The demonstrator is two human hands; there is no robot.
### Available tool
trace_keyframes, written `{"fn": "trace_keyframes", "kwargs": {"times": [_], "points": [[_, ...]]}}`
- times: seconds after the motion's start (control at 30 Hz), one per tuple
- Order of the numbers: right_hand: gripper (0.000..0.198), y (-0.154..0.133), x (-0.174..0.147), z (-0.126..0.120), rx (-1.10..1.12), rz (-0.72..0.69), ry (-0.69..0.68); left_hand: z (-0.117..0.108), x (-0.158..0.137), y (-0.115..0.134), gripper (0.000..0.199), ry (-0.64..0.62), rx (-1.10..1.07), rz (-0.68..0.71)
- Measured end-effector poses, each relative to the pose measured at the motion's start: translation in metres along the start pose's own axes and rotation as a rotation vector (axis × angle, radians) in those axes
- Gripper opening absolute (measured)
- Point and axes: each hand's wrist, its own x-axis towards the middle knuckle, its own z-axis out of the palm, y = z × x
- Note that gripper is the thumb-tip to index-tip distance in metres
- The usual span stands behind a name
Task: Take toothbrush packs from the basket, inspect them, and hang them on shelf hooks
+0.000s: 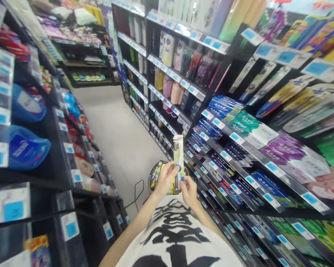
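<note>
Upright in front of my chest is a packaged toothbrush [178,151], a long narrow pack with a clear and white front and a hanging tab on top. My left hand [164,181] pinches its left side, thumb lying across the front. Lower down, the fingers of my right hand [189,191] close on the pack's bottom right edge. Beneath both hands stands a round basket [149,181] with yellow and dark packs in it, partly hidden by my hands and shirt.
On the right, shelves hold toothpaste boxes [249,126] and hanging toothbrush packs [284,98]. Bottles [169,50] fill the racks ahead. Blue bottles [28,146] stand on the left shelf. A grey floor aisle [111,122] runs between, with a thin black cable or wire [139,189] near the basket.
</note>
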Motion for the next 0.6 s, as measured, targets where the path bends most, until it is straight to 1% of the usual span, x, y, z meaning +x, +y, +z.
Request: {"fn": "trace_keyframes", "kwargs": {"times": [0.03, 0.1, 0.17, 0.23, 0.43, 0.6], "points": [[0.021, -0.002, 0.0, -0.002, -0.031, -0.03, -0.015, -0.001, 0.0, 0.003, 0.035, 0.025, -0.015, 0.009], [0.019, -0.005, -0.001, -0.004, -0.049, -0.073, -0.096, -0.003, 0.0, 0.008, 0.034, 0.067, -0.035, 0.016], [0.022, -0.005, -0.002, -0.004, -0.042, -0.1, -0.19, -0.005, 0.0, 0.012, 0.033, 0.078, -0.029, 0.031], [0.025, -0.003, -0.004, -0.002, -0.044, -0.117, -0.237, -0.008, -0.001, 0.014, 0.033, 0.071, -0.009, 0.047], [0.025, -0.001, -0.007, 0.002, -0.066, -0.152, -0.216, -0.009, -0.004, 0.015, 0.036, 0.065, 0.05, 0.089], [0.027, -0.006, -0.006, 0.0, -0.037, -0.154, -0.203, -0.007, -0.006, 0.014, 0.035, 0.023, 0.107, 0.111]]}}
